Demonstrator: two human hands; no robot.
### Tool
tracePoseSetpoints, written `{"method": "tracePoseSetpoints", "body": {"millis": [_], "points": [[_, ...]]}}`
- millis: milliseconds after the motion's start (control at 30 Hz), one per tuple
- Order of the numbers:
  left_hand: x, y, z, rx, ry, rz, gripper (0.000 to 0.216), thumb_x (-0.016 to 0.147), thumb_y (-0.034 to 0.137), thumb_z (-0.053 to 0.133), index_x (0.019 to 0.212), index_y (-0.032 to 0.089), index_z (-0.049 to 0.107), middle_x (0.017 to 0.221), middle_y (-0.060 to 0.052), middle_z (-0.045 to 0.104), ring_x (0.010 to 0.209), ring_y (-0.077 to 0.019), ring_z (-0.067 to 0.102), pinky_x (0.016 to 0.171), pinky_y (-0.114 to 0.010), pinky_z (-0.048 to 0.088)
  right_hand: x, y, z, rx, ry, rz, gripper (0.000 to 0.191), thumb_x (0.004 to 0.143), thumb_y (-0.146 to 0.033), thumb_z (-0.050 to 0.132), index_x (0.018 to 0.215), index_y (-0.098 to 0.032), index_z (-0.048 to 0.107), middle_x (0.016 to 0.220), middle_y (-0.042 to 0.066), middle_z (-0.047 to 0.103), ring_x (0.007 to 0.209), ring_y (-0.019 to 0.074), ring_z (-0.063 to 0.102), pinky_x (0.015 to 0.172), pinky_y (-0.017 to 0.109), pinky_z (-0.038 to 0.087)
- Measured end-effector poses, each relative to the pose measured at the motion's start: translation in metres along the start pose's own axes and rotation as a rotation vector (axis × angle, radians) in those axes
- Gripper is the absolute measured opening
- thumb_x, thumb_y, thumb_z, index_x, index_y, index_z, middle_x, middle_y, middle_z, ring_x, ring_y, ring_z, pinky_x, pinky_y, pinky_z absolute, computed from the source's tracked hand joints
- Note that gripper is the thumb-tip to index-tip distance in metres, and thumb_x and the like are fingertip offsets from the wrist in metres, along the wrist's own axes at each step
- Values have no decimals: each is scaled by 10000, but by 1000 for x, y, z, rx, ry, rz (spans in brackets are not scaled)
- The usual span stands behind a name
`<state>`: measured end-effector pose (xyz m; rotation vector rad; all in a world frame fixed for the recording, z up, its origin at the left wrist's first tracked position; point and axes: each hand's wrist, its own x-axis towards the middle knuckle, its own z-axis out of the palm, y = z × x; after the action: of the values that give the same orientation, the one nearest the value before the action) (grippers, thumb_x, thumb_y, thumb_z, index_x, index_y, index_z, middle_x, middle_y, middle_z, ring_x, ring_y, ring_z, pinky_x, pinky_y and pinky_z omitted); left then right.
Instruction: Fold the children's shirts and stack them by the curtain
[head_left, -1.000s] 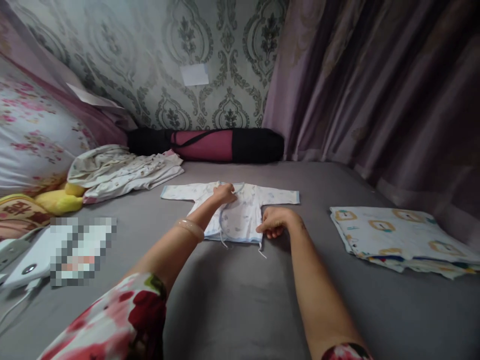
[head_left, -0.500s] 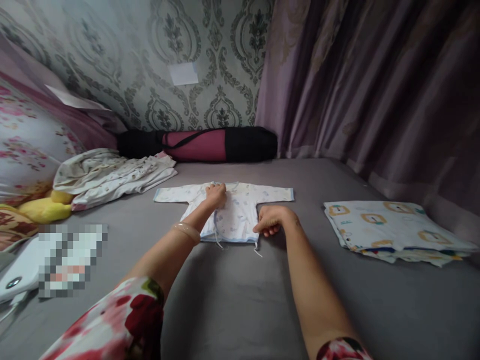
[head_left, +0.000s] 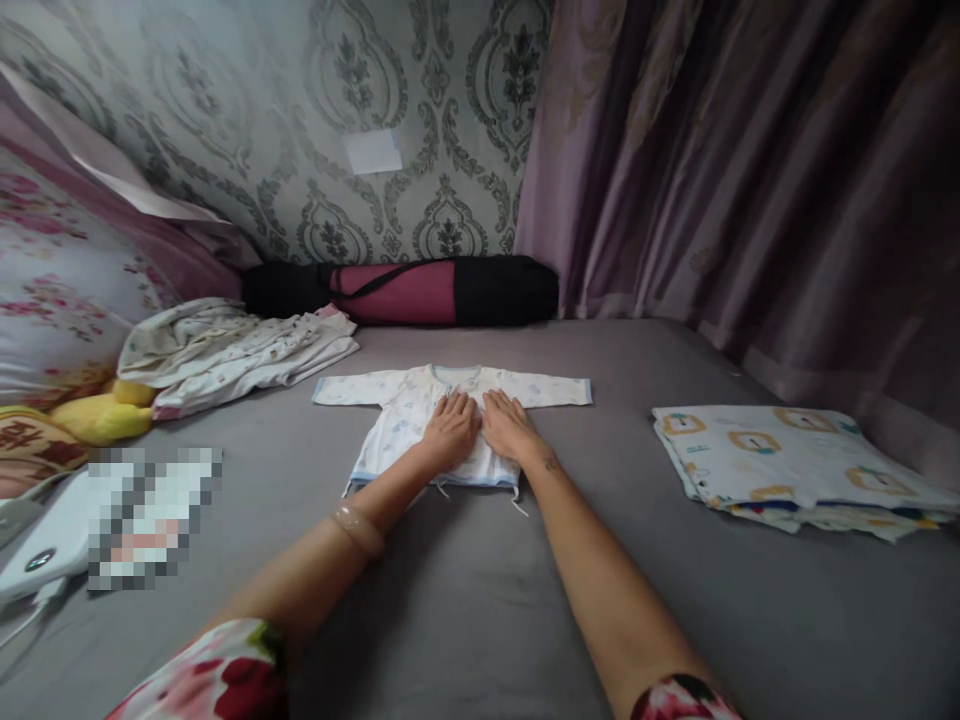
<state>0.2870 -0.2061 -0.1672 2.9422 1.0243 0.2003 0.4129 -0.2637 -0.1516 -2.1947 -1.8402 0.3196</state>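
Note:
A small white baby shirt [head_left: 401,420] with pale prints and light-blue trim lies spread on the grey bed sheet [head_left: 465,600]. Both its sleeves stretch straight out to the sides, and thin white ties hang from its lower hem. My left hand [head_left: 452,430] rests flat on the middle of the shirt, fingers extended toward the neckline. Beside it, my right hand [head_left: 508,425] lies flat on the shirt's right half, fingers pointing up and to the left. Neither hand grips the cloth. Part of the shirt's front is hidden under the hands.
A folded lion-print cloth [head_left: 802,455] lies at the right. Crumpled white clothing [head_left: 232,350], a yellow plush toy [head_left: 101,415] and a white device with a cable [head_left: 52,540] are on the left. A black and maroon bag [head_left: 401,292] lies along the wall.
My right hand has left the shirt's lower right corner and moved up and inward onto its front. My left hand has come down from near the neckline and flattened.

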Motion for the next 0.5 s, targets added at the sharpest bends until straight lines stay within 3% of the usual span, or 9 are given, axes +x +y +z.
{"method": "tracePoseSetpoints", "body": {"millis": [100, 200, 333, 433, 500], "points": [[-2, -8, 15, -48, 34, -46, 473, 975, 305, 287, 1386, 100, 399, 1501, -192, 378, 1427, -276, 282, 1165, -471, 176, -1, 4, 15, -24, -23, 43, 618, 999, -401, 226, 1503, -44, 250, 1592, 126, 177, 1472, 234, 110, 1187, 427, 51], [1, -15, 17, -150, 11, -40, 463, 954, 269, 322, 1383, 119, 412, 1505, -168, 385, 1432, -261, 279, 1180, -475, 160, -2, 7, 20, -54, -6, 38, 659, 994, -448, 201, 1511, -41, 232, 1595, 123, 161, 1475, 227, 88, 1186, 427, 26], [2, -28, 4, -372, 115, -76, 460, 868, 129, 367, 1313, 145, 482, 1407, -141, 501, 1331, -214, 432, 1126, -404, 314, -3, 5, 21, -84, 31, 33, 656, 992, -447, 204, 1505, -41, 250, 1590, 124, 187, 1471, 226, 104, 1183, 417, 29], [-4, -39, -3, -440, 263, -238, 499, 819, 53, 346, 1275, 164, 513, 1284, -120, 583, 1202, -197, 533, 1032, -353, 408, -5, 4, 21, -116, 20, 40, 642, 992, -434, 220, 1506, -49, 249, 1591, 127, 183, 1470, 229, 108, 1181, 426, 38], [-9, -46, -4, -422, 244, -337, 494, 788, 30, 367, 1234, 145, 547, 1228, -128, 610, 1152, -210, 556, 988, -345, 426, -5, 3, 15, -148, -6, 41, 631, 991, -424, 245, 1500, -51, 262, 1589, 142, 186, 1467, 244, 124, 1174, 437, 70]]}}
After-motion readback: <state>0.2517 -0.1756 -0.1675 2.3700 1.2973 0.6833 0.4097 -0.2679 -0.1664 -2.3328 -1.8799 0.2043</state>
